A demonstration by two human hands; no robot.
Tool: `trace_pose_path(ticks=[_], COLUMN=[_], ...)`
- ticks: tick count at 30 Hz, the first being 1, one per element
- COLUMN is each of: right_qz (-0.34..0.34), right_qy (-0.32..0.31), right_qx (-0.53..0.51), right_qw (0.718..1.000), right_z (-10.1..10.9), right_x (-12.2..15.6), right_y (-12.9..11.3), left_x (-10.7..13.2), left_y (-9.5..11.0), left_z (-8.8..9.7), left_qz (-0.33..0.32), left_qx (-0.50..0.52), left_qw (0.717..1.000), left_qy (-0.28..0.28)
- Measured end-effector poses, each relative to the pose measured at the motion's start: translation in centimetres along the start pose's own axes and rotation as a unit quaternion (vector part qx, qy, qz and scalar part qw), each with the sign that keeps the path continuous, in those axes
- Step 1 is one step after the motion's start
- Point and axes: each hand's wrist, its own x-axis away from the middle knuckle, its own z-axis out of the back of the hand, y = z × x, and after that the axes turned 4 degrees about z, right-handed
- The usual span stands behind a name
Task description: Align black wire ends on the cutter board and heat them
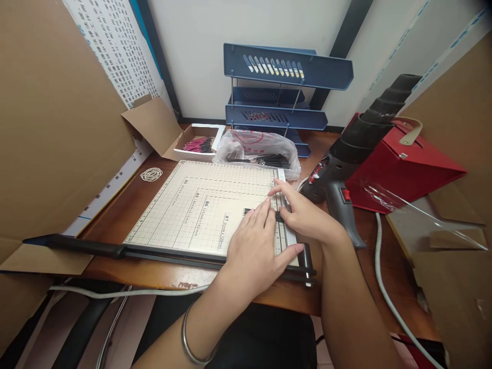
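A cream paper trimmer [169, 215] printed with a grid and paper sizes lies on the desk, its black cutting arm [96, 246] along the near side. A small bundle of thin black strips [279, 216] rests near the trimmer's right edge, partly hidden under my hands. My left hand [255, 238] lies flat over the strips, fingers together and stretched out, thumb apart. Beside it, my right hand [302, 210] touches the strips' right end by the white edge rail [291, 237]. Its index finger reaches forward and its thumb is apart; the other fingers are partly hidden.
Behind the trimmer are an open box of pink-and-black pieces [198, 145] and a plastic bag of black strips [265, 160]. A blue tray rack [277, 117] stands at the back. Rightward are a heat gun [338, 189], red box [415, 169] and cable [380, 266]. Rubber bands [151, 175] lie left.
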Motion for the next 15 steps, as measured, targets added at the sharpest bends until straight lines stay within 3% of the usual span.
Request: trace_pose_path(ticks=[4, 9, 15], right_qz=[0.000, -0.024, -0.005], right_qy=[-0.015, 0.013, 0.011], right_qx=[-0.012, -0.028, -0.012], right_qw=[1.000, 0.999, 1.000], right_z=[0.34, 0.12, -0.21], right_x=[0.05, -0.29, -0.37], right_y=[-0.25, -0.05, 0.44], left_x=[-0.06, -0.11, 0.06], left_y=[-0.03, 0.11, -0.14], left_z=[0.14, 0.34, -0.16], left_qz=[-0.014, -0.006, -0.037], left_qx=[0.006, -0.013, -0.035], left_qw=[1.000, 1.000, 0.999], left_qy=[0.014, -0.011, 0.002])
